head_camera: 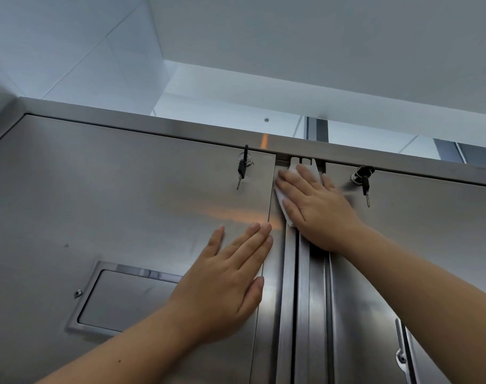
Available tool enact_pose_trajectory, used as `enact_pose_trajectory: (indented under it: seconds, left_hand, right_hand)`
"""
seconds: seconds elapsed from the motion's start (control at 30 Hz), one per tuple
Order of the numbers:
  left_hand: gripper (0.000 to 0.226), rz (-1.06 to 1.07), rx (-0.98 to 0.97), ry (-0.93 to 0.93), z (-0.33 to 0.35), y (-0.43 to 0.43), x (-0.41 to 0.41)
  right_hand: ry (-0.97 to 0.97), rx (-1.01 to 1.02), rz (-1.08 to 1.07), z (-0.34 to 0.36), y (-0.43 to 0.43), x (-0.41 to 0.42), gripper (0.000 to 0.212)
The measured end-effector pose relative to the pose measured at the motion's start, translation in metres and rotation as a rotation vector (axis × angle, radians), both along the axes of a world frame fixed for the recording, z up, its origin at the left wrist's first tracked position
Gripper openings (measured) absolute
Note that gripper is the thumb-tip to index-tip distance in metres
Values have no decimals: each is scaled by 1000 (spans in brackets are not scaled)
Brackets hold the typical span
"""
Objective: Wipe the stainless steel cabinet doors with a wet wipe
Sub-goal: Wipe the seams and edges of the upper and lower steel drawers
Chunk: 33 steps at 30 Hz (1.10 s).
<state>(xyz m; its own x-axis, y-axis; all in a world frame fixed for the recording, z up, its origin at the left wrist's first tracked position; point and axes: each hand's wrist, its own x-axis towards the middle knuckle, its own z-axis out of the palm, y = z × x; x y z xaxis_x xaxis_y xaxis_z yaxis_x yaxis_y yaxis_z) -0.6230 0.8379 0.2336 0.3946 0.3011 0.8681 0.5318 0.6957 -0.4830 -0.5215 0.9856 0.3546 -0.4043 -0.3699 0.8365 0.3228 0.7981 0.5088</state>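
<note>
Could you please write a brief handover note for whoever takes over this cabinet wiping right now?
Left hand: open, flat on the left door near its inner edge, holding nothing.
Right hand: flat, pressing the wet wipe on the centre strip between the doors, just under the top frame.
A key hangs in each door's lock: left key, right key; wipe round them.
Done: the steel does not show which parts are already wiped.
Left: probably down the strip, then the right door and the rest of the left door.
</note>
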Motion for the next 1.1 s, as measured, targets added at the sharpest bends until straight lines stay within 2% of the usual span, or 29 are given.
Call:
enact_pose_trajectory:
  seconds: [0.03, 0.13, 0.23, 0.37, 0.6, 0.77, 0.9, 1.1]
  left_hand:
    - [55, 1, 3, 3, 0, 0, 0]
    - [55, 0, 2, 7, 1, 1, -1]
    - [54, -8, 4, 12, 1, 2, -2]
    - [54, 2, 6, 16, 1, 2, -1]
    - [56, -21, 16, 32, 0, 1, -1]
    - [55, -1, 17, 35, 1, 2, 0]
    - [57, 4, 27, 27, 1, 2, 1]
    - [56, 13, 43, -7, 2, 2, 2]
  right_hand:
    - [-5, 32, 33, -5, 3, 0, 78]
    - [8, 126, 54, -9, 9, 3, 71]
    - [-32, 87, 25, 4, 11, 5, 90]
    - [-14, 45, -49, 15, 5, 6, 93]
    - [12, 216, 108, -42, 21, 1, 63]
    - [-2, 253, 62, -38, 18, 7, 69]
    - [-24, 91, -10, -15, 12, 3, 86]
    - [21, 243, 88, -67, 27, 1, 62]
